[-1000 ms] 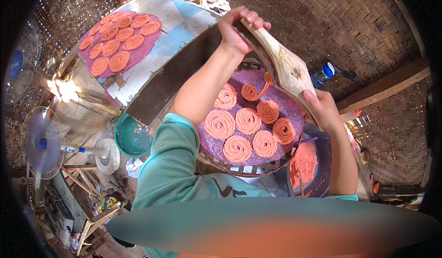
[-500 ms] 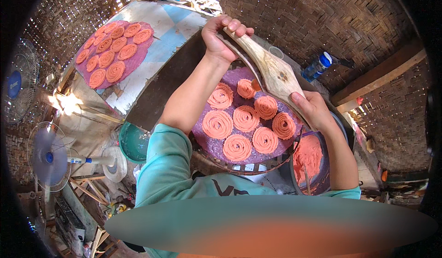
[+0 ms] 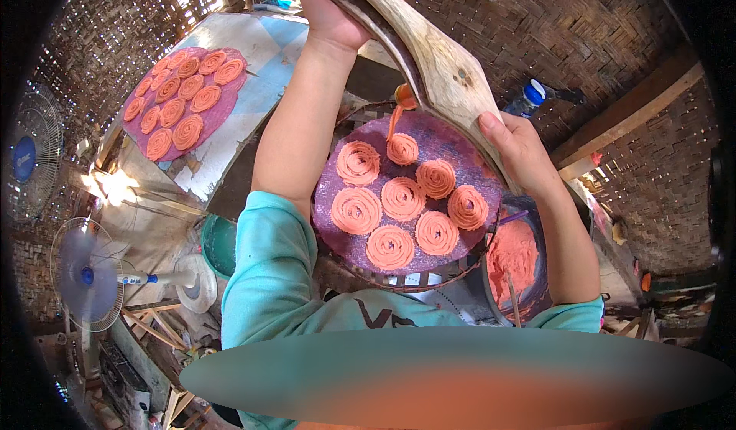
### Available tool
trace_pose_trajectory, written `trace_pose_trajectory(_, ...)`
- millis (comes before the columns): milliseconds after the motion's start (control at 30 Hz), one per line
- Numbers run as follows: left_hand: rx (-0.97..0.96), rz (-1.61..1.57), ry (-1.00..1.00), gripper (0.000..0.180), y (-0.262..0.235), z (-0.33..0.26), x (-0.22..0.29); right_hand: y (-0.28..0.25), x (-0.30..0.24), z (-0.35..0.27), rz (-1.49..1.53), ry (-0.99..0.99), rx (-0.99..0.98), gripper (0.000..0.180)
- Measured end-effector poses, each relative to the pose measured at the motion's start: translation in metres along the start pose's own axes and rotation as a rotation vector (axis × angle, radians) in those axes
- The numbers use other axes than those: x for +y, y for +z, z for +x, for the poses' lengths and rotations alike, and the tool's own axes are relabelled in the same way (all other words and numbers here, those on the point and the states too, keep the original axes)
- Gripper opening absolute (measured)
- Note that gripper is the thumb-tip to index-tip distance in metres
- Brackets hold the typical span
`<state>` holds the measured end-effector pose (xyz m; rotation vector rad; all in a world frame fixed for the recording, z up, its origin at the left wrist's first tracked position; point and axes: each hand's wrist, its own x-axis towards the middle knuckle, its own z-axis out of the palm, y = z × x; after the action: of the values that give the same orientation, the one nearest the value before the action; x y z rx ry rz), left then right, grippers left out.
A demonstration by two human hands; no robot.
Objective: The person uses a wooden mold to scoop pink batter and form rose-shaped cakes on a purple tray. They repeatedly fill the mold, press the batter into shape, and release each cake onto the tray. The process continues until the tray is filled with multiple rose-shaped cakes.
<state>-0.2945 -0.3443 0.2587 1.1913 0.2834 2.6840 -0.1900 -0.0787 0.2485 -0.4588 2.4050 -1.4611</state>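
Both my hands hold a wooden dough press (image 3: 452, 65), a pale upper lever over a darker lower one, slanting above the tray. My left hand (image 3: 333, 12) is closed round its far end. Round its near right end wraps my right hand (image 3: 517, 144). From the orange nozzle (image 3: 405, 96) under the press a strand of orange dough (image 3: 395, 121) hangs down to a small dough swirl (image 3: 402, 149). Several larger dough rosettes (image 3: 402, 198) lie beside it on a purple sheet (image 3: 326, 223), which rests on a round woven tray (image 3: 422, 283).
At the right stands a basin (image 3: 543, 276) of orange dough (image 3: 512, 257) with a stick in it. Another purple sheet (image 3: 222, 115) with rosettes lies on the table (image 3: 253, 54) at far left. A blue-capped bottle (image 3: 525, 100), green tub (image 3: 218, 246) and fan (image 3: 87, 275) stand around.
The press and both hands have risen, the left hand farther away and leftward. A dough strand now stretches between the nozzle and the small swirl. The view has shifted slightly.
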Motion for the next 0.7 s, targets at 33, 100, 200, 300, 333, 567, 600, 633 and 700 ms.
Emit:
trace_pose_trajectory(33, 0.061, -0.014, 0.014, 0.039, 0.007, -0.005, -0.004, 0.001, 0.004, -0.002, 0.016, 0.014, -0.017, 0.053)
trace_pose_trajectory(100, 0.146, -0.013, 0.028, 0.038, 0.009, -0.013, -0.014, 0.000, 0.018, -0.007, 0.049, 0.044, -0.050, 0.052)
trace_pose_trajectory(200, 0.064, -0.017, -0.018, 0.041, -0.020, -0.030, -0.019, 0.007, 0.034, -0.017, 0.130, 0.097, -0.033, 0.051)
trace_pose_trajectory(300, 0.171, 0.072, -0.007, 0.044, -0.020, -0.040, -0.044, 0.004, 0.055, -0.024, 0.148, 0.144, -0.054, 0.051)
trace_pose_trajectory(333, 0.190, 0.056, -0.012, 0.044, -0.026, -0.042, -0.050, 0.002, 0.060, -0.027, 0.135, 0.163, -0.065, 0.051)
trace_pose_trajectory(567, 0.353, 0.005, -0.005, 0.036, -0.045, -0.043, -0.084, -0.004, 0.086, -0.030, -0.092, 0.143, 0.080, 0.057)
trace_pose_trajectory(600, 0.351, -0.003, -0.017, 0.036, -0.048, -0.041, -0.085, -0.003, 0.087, -0.030, -0.137, 0.111, 0.101, 0.058)
trace_pose_trajectory(633, 0.348, -0.010, -0.029, 0.036, -0.053, -0.040, -0.085, -0.003, 0.088, -0.029, -0.181, 0.079, 0.124, 0.058)
trace_pose_trajectory(700, 0.333, -0.014, -0.051, 0.035, -0.060, -0.037, -0.086, -0.002, 0.092, -0.027, -0.257, 0.026, 0.160, 0.059)
